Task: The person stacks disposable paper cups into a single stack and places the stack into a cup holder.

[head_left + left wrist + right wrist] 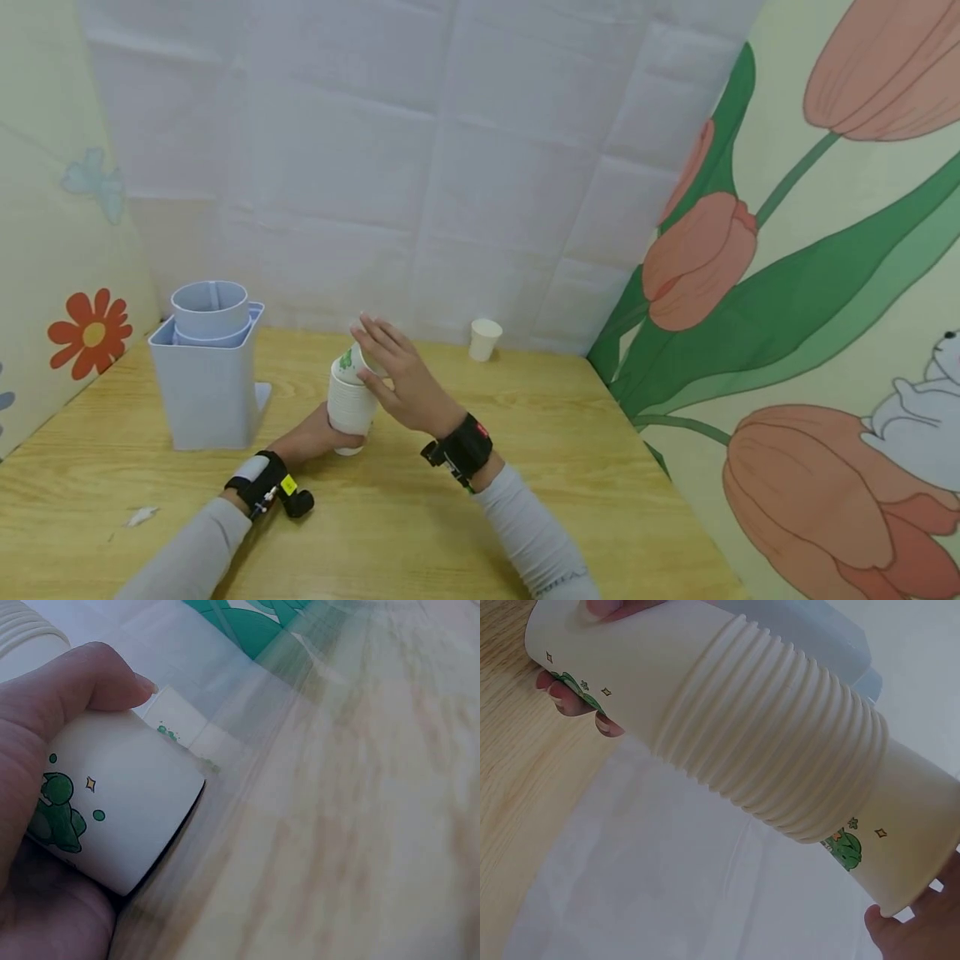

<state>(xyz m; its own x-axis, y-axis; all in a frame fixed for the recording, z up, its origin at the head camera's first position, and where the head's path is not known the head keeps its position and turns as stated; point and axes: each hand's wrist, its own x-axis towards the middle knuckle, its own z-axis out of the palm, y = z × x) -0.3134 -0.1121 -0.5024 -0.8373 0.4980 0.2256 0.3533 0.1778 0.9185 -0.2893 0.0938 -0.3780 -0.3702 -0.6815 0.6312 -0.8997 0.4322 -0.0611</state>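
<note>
My left hand [321, 435] grips the lower end of a stack of white paper cups [351, 407], its fingers wrapped round the bottom cup. That stack leans slightly, its ribbed rims bunched together in the right wrist view. Out of its upper end sticks one paper cup [919, 817] with a green cartoon print, its rim facing away from the stack. Against that rim lies my right hand [405, 379], fingers extended over the cup's mouth and thumb at the near side. In the left wrist view the bottom cup [142, 795] is close to the tabletop.
A single paper cup [485, 340] stands at the back of the wooden table [465, 533]. To the left is a grey-blue square bin [204, 396] with a round container [210, 310] in it. A small white scrap [141, 517] lies at front left. A white sheet [360, 167] hangs behind.
</note>
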